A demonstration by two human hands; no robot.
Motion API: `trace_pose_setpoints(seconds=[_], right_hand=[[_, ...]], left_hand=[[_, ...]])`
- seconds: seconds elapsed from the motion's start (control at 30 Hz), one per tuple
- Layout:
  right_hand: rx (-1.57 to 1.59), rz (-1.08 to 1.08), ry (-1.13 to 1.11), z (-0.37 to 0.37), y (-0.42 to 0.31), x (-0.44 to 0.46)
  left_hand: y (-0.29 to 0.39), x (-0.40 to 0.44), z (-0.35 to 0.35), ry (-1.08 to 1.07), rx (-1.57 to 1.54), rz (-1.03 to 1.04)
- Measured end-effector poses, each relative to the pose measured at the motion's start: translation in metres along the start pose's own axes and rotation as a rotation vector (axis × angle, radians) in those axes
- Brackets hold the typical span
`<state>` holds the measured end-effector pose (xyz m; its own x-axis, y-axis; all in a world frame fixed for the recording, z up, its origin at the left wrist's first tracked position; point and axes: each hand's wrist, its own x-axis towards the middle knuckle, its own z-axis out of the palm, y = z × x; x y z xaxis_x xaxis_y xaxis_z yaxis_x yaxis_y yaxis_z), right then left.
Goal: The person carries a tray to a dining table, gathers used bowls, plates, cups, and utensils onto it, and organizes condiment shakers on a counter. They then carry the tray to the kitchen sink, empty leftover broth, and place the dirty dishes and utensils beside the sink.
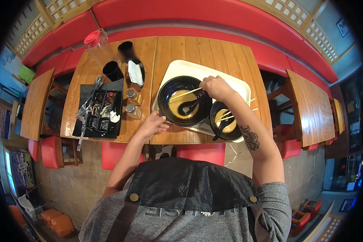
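Observation:
A large black bowl (162, 105) with cloudy yellowish broth sits on a cream tray (180, 64). My right hand (217, 88) is closed on pale chopsticks (186, 94), whose tips slant down into that bowl. A black spoon (192, 105) rests in the broth. Beside the tray's left edge, my left hand (152, 125) is open, fingers stretched toward the large bowl; whether it touches bowl or tray I cannot tell. At the tray's right stands a smaller black bowl (214, 114) holding broth, another black spoon (220, 132) and more chopsticks (225, 117).
Left of the tray are two seasoning shakers (133, 111), black cups (113, 71), a red-lidded pitcher (101, 46) and white napkins (135, 72). A black sectioned tray (112, 128) carries scraps, a crumpled tissue and cutlery (84, 109). Red bench seats (149, 18) line the table's far side.

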<state>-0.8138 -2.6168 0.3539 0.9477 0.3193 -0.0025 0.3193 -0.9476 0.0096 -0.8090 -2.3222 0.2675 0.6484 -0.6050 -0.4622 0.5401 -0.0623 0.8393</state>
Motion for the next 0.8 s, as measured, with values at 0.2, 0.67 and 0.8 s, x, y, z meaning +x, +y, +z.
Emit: trace_pose_setpoints(seconds=[0.2,0.67,0.8], right_hand=[[0.148,0.149,-0.048,-0.025,0.049,-0.083],[-0.086,0.215,-0.085,0.029,0.036,-0.151],[-0.152,0.194,0.066,0.03,0.033,-0.147]], left_hand=[[0.0,-0.007,-0.01,-0.011,0.065,0.026],[0.011,-0.042,0.059,-0.507,0.613,0.097],[0.028,-0.031,0.08,-0.474,0.686,0.206]])
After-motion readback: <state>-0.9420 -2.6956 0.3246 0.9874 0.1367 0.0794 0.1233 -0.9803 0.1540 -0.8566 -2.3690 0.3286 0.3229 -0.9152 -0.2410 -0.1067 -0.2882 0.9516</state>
